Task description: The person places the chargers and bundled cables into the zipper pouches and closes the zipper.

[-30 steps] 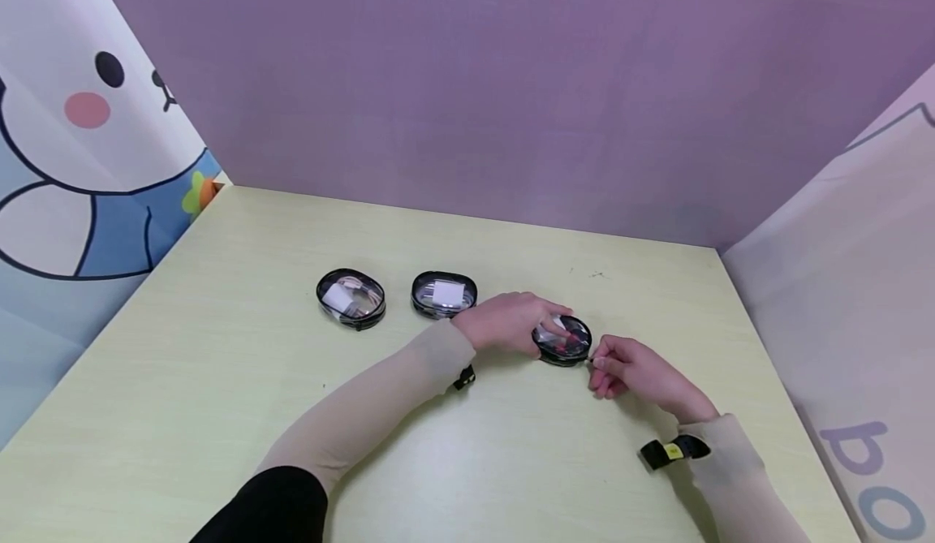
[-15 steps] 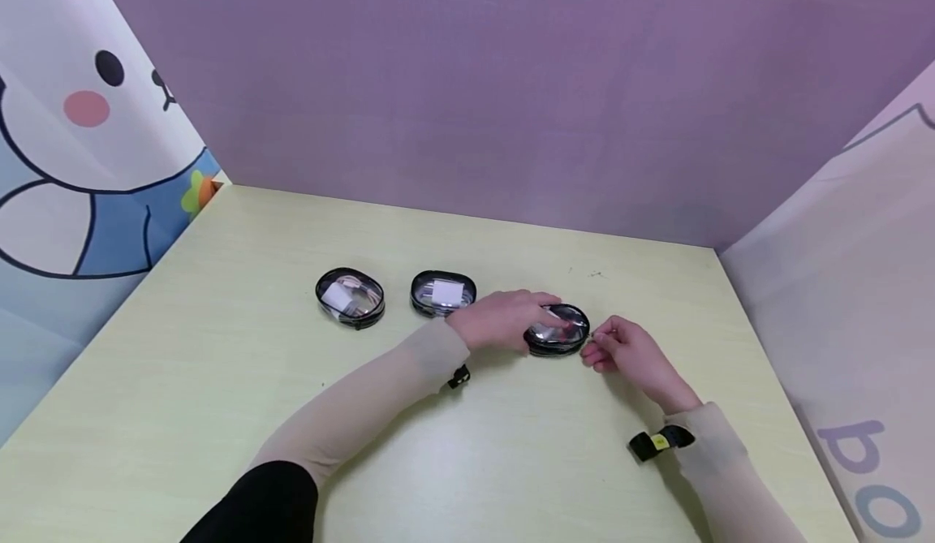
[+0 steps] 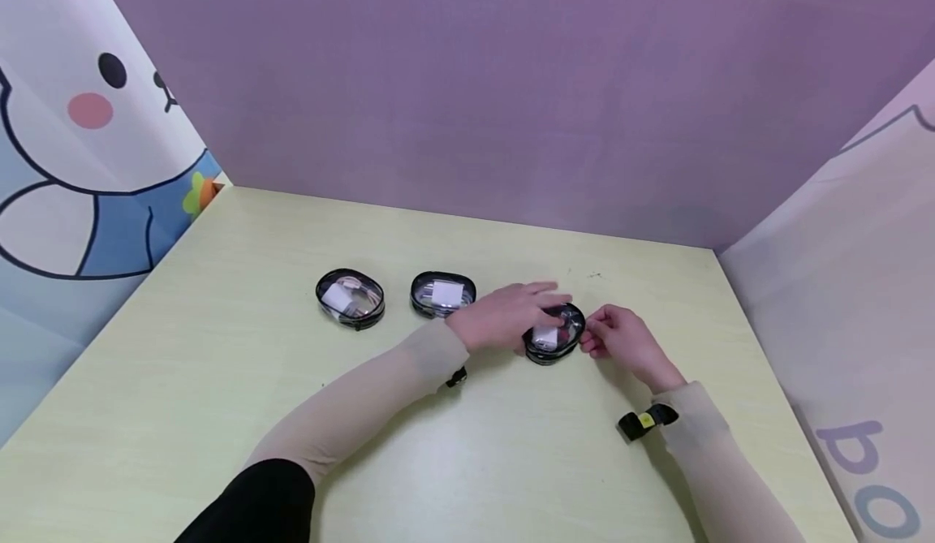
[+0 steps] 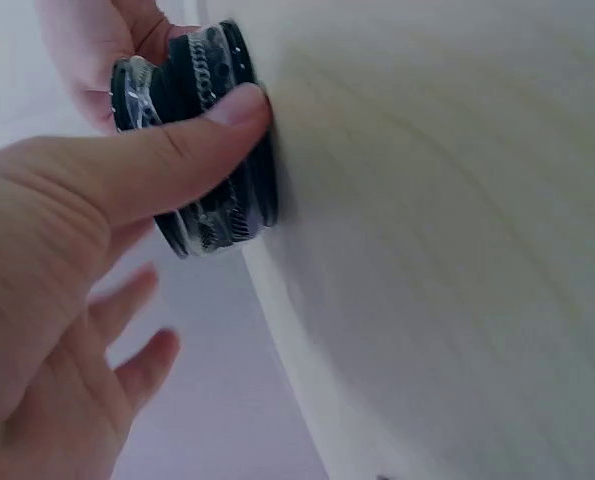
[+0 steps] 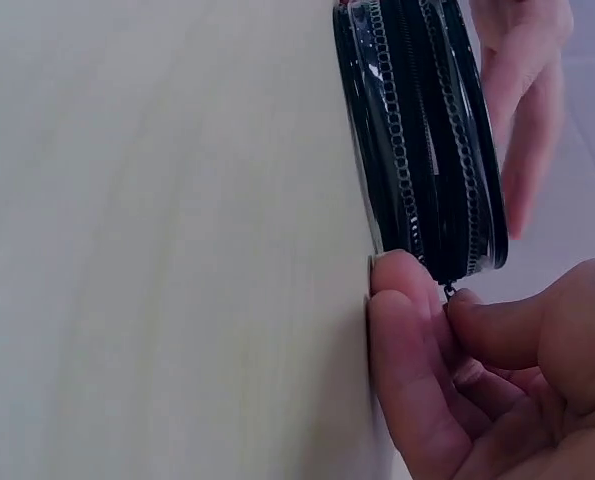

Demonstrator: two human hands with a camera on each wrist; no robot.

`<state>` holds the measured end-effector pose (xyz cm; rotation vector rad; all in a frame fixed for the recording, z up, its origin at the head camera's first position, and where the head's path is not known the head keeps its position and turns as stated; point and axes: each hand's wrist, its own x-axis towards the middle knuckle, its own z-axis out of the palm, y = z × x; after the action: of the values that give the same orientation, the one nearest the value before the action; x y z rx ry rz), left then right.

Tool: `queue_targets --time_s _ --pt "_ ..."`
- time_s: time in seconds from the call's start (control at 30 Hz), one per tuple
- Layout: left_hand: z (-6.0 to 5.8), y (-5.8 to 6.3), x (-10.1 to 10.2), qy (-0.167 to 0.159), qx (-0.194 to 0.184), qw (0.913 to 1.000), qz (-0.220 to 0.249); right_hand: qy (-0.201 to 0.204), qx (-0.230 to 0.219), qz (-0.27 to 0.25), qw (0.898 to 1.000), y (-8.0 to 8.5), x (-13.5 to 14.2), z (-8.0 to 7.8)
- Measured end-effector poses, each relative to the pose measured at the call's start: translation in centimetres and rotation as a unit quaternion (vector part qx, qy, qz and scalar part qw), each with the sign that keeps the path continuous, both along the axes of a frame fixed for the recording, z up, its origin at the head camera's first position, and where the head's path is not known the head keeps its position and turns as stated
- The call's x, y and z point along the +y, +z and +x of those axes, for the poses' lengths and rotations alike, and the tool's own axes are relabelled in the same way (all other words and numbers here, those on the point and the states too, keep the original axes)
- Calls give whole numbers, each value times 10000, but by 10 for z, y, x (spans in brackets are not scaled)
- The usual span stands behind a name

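Observation:
A small oval zip pouch (image 3: pixel 544 358) with a clear top and black edges lies at the right of the row; a white block and something red show inside. My left hand (image 3: pixel 504 316) grips its left side, thumb (image 4: pixel 192 155) along the zipped side wall and other fingers spread over the top. At the opposite end my right hand (image 3: pixel 628 344) pinches the tiny zipper pull (image 5: pixel 450 291) between thumb and fingers. Those fingers rest low, close to the table. Metal zipper teeth run round the pouch's side in the right wrist view.
Two similar pouches stand on the pale wooden table (image 3: pixel 467 454) to the left: a far-left pouch (image 3: pixel 358 325) and a middle pouch (image 3: pixel 416 303) just behind my left wrist. A purple backdrop (image 3: pixel 467 96) rises at the table's far edge, with printed panels at both sides.
The pouch has shifted slightly left and turned, its right end swinging away from me. My right hand has moved with that end, up and left, keeping its pinch. The other two pouches stayed put.

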<state>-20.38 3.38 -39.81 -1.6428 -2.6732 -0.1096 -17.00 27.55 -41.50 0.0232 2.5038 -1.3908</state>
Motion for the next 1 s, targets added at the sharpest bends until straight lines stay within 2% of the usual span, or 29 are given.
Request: queue_targets --time_s 0.1,0.27,0.57,1.0 --pt "-1 -2 0 -223 -243 9994 -50 60 -21 59 10000 -1 -1 -1" --pt "0 -5 -1 -5 -587 9981 -160 115 -66 52 9999 -2 0 0" --pt "5 -5 -2 97 -372 9986 -359 265 -82 6 9996 -2 4 8" --pt "8 -2 -2 215 -421 9983 -352 460 -97 -168 9988 -1 4 18"
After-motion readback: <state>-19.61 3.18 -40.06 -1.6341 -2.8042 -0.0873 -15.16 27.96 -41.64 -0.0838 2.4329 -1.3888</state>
